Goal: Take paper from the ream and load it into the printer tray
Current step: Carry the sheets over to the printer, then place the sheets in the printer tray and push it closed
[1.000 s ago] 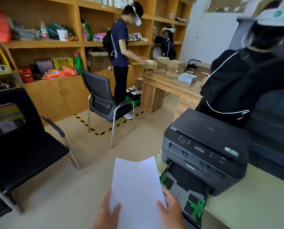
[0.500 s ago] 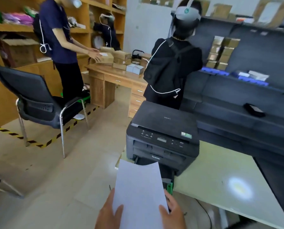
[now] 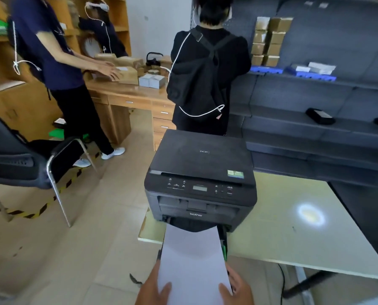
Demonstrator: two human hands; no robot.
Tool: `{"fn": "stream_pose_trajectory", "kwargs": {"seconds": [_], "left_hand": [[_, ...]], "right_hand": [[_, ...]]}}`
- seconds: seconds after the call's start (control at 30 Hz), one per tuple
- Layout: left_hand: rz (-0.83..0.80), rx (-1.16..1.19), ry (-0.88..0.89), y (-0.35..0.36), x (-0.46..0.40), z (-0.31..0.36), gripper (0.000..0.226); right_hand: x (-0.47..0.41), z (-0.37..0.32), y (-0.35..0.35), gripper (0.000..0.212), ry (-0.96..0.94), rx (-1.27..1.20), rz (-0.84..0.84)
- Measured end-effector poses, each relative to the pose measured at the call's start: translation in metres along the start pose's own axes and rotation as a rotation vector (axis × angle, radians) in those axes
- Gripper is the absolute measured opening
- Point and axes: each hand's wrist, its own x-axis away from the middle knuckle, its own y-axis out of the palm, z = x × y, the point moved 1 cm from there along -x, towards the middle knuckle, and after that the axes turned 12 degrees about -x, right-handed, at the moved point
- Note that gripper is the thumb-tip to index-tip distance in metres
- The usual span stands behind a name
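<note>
A black printer (image 3: 202, 177) stands at the left end of a pale green table (image 3: 293, 227). Its paper tray (image 3: 224, 243) is pulled out toward me, and only its right edge with a green guide shows. I hold a stack of white paper (image 3: 192, 260) by its near end, my left hand (image 3: 154, 288) on the left side and my right hand (image 3: 238, 287) on the right. The paper lies over the tray, its far edge curving up at the printer's front opening. No ream is in view.
A black chair (image 3: 29, 166) stands to the left on the tiled floor, beside striped floor tape. A person with a black backpack (image 3: 205, 75) stands just behind the printer. Two more people work at a wooden desk (image 3: 128, 95). Dark shelving (image 3: 315, 106) fills the right.
My view has swung right and closer, so the printer is now straight ahead. The paper has moved forward from in front of the printer to over the pulled-out tray.
</note>
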Motion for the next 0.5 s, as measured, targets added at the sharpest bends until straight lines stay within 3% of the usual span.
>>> {"fn": "stream_pose_trajectory", "kwargs": {"seconds": [0.1,0.23,0.5], "left_hand": [[-0.034,-0.019,0.041,0.007,-0.023,-0.002,0.106],[-0.065,-0.059,0.069,0.007,-0.036,0.009,0.085],[-0.146,-0.138,-0.013,0.008,-0.071,0.01,0.074]], "right_hand": [[-0.014,0.003,-0.002,0.057,-0.003,-0.045,0.028],[-0.032,0.011,-0.004,0.058,-0.002,-0.052,0.06],[-0.049,0.007,0.004,0.055,0.06,-0.006,0.141]]}}
